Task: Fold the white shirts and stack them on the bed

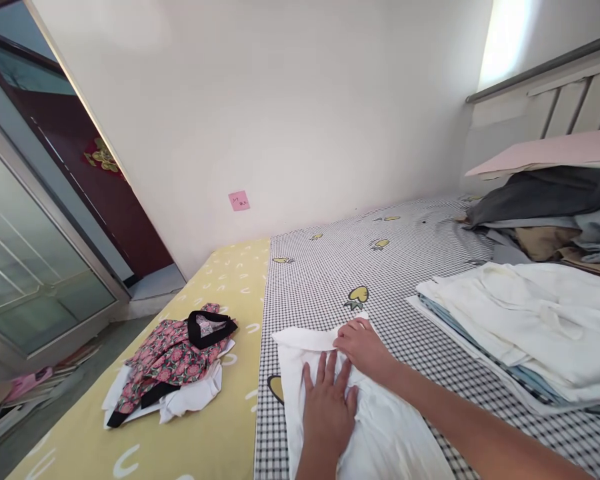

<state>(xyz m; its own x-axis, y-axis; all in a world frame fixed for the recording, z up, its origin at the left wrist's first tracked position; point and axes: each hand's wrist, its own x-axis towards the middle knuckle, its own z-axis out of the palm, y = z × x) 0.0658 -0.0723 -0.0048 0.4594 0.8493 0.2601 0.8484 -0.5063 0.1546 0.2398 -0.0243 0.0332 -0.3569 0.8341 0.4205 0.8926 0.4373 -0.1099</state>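
A white garment point(380, 433) lies spread on the checked bedsheet point(330, 280) in front of me. My left hand point(327, 407) rests flat on it, fingers stretched out and pointing away from me. My right hand point(363, 347) lies just beyond, at the garment's far edge, with the fingers curled over the cloth as if pinching the fold. Whether cloth is actually held between those fingers is hard to make out.
A folded floral garment with a black collar point(175, 357) sits on white clothes on the yellow sheet point(205, 440) at left. A stack of white and blue laundry point(525, 327) and a heap of dark and tan clothes point(550, 213) lie at right. A glass door point(25, 267) stands far left.
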